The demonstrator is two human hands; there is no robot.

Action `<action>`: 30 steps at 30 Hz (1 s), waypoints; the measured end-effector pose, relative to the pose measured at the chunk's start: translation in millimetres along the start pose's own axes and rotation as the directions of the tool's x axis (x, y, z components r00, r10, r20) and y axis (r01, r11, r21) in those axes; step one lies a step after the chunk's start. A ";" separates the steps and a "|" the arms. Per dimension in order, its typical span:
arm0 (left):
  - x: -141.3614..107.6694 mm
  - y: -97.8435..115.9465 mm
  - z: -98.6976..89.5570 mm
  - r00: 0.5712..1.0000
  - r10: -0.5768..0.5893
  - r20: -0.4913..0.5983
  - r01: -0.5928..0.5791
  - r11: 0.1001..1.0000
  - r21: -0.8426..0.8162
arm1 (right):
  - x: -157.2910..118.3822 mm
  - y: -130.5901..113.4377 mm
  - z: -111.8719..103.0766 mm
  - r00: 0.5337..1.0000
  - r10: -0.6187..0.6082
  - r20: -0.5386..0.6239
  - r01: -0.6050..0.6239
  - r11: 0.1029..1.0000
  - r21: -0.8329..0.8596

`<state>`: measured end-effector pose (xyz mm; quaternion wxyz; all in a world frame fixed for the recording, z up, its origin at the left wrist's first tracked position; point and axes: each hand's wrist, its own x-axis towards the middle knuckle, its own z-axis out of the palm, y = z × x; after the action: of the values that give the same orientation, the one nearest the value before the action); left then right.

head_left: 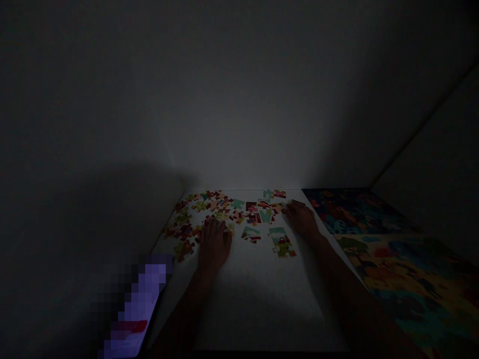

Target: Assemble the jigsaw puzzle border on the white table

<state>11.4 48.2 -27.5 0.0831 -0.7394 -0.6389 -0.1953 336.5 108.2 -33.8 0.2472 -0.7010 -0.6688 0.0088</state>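
Note:
My left hand (215, 244) lies palm down on the left half of the white tabletop (254, 299), its fingers stretched over a heap of jigsaw pieces (183, 229). Farther right, my right hand (302, 219) has its fingers bent together at the edge of a tan jigsaw piece (277, 208); the dim light partly hides this grip. Between the hands lie a green-and-white piece (250, 233) and several red and pale green ones. Nearer to me, a few joined pieces (282, 243) form a small upright block with a red vehicle-like shape.
Left of the tabletop glows a blurred bright screen (144, 299). Two colourful picture sheets lie on the right, a dark blue one (355, 209) behind and a yellow-and-teal one (407, 284) in front. A plain wall (239, 124) rises directly behind the table. The lighting is very dim.

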 end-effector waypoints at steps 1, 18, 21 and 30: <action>-0.9 1.1 -1.0 1.000 -0.004 0.009 0.004 1.000 -0.002 | -0.6 -1.2 -0.6 1.000 0.003 -0.004 -0.003 1.000 -0.006; 5.3 12.3 -19.1 0.988 0.000 0.157 0.003 1.000 -0.022 | -15.0 -115.0 -11.0 0.959 -0.244 0.141 0.231 0.967 0.108; 5.4 12.9 -20.9 0.986 -0.036 0.162 0.042 0.998 -0.038 | -14.1 -142.4 3.0 0.934 -0.249 0.258 0.251 0.968 0.025; 7.3 14.6 -23.1 0.976 -0.077 0.204 0.087 0.995 -0.041 | -17.8 -170.7 8.1 0.947 -0.127 0.295 0.155 0.985 -0.072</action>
<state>22.3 43.8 -1.7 -0.0085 -0.7301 -0.6691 -0.1383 172.5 91.2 14.6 0.1133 -0.6534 -0.7459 0.0617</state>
